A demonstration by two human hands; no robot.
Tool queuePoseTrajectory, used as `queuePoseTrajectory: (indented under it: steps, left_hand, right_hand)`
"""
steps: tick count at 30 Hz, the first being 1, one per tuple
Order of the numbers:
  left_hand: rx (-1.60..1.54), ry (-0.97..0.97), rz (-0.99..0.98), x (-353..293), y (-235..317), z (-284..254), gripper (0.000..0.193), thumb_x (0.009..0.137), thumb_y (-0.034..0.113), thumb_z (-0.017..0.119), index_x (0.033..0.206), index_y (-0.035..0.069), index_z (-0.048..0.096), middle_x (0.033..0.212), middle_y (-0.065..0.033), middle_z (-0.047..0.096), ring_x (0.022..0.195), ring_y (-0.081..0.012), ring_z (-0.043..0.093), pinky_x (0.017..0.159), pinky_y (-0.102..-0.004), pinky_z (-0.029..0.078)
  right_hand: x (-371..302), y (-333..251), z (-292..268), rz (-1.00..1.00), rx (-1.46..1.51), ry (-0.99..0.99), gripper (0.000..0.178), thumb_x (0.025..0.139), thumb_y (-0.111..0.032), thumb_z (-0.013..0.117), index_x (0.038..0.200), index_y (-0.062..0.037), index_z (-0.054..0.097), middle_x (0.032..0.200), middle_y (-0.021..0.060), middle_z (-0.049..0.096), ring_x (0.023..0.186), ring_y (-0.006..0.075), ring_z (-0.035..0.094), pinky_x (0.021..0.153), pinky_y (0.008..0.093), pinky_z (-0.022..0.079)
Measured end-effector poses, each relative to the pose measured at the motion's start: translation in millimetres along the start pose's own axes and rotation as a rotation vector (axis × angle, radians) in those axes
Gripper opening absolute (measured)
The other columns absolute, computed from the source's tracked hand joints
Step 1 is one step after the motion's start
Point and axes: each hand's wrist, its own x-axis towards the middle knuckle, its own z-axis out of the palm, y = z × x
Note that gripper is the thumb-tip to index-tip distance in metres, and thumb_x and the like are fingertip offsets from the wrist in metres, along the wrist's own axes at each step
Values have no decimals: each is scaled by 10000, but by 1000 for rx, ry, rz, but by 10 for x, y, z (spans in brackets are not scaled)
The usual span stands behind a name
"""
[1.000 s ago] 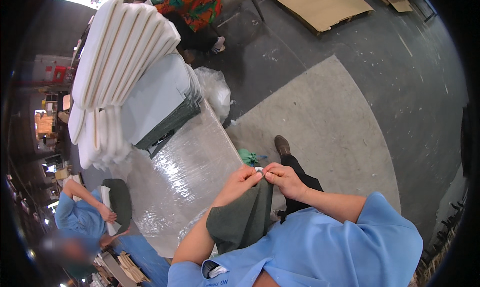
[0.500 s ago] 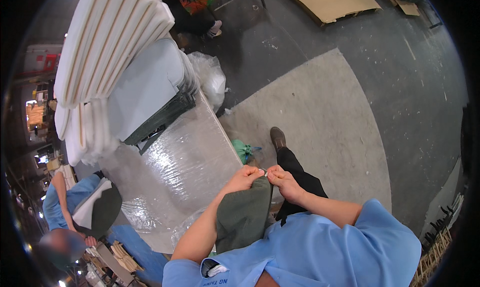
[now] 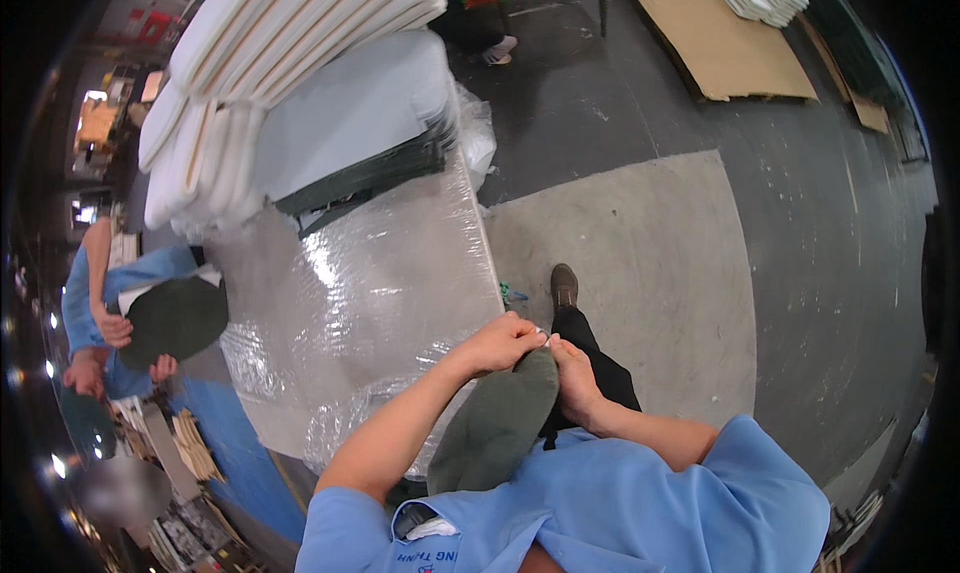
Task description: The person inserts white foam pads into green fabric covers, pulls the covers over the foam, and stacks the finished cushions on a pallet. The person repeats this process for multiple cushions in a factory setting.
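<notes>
A dark green fabric cover (image 3: 490, 428), rounded like a cushion cover, lies against my front and slants up toward my hands. My left hand (image 3: 505, 343) is closed, its fingers pinching the cover's far end. Beside it, my right hand (image 3: 576, 375) is closed on the same end, thumb and fingers pressed together along the edge. The two sets of fingertips almost meet. A small white bit (image 3: 543, 334) shows between them; I cannot make out what it is.
A table wrapped in clear film (image 3: 390, 273) stands at my left. It bears stacked white foam pads (image 3: 300, 38) and a pile of pale and dark green covers (image 3: 350, 118). A co-worker (image 3: 130, 283) handles a green-covered pad at far left. Cardboard (image 3: 730, 48) lies on the floor ahead.
The view has shifted, so the table and stacks sit further right. My hands remain together at the cover's end, and its broad face is turned up more. The co-worker's pad has turned green side out.
</notes>
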Motion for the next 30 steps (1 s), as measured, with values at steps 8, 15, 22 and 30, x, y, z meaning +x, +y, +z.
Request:
queuePoseTrajectory:
  steps: [8, 15, 22, 30]
  left_hand:
    - [127, -216, -123, 99, 533, -248, 603, 1038, 532, 572, 847, -20, 718, 810, -224, 678, 766, -332, 650, 737, -473, 494]
    - [84, -135, 42, 243, 317, -14, 395, 991, 374, 635, 1036, 17, 798, 1053, -220, 765, 1003, -417, 719, 908, -493, 548]
    - [81, -52, 46, 433, 65, 197, 328, 972, 310, 653, 1041, 28, 806, 1070, -227, 763, 1019, -429, 721, 900, -515, 560]
    - [68, -23, -173, 418, 121, 227, 326, 968, 277, 636, 1020, -3, 794, 1052, -252, 764, 1024, -428, 735, 883, -525, 575]
  right_hand:
    - [-63, -64, 194, 92, 167, 4, 485, 1127, -524, 465, 1232, -79, 626, 1061, 62, 675, 956, 205, 686, 838, 396, 585]
    - [316, 213, -396, 68, 21, -144, 459, 1129, -500, 465, 1280, -94, 619, 1151, 69, 688, 1024, 210, 696, 892, 395, 592]
    - [139, 190, -485, 164, -104, -162, 443, 1123, -468, 484, 1321, -89, 600, 1207, 78, 672, 1073, 214, 682, 930, 397, 581]
    - [106, 206, -480, 238, -175, -166, 436, 1115, -432, 505, 1367, -84, 579, 1271, 89, 655, 1129, 218, 667, 974, 399, 569]
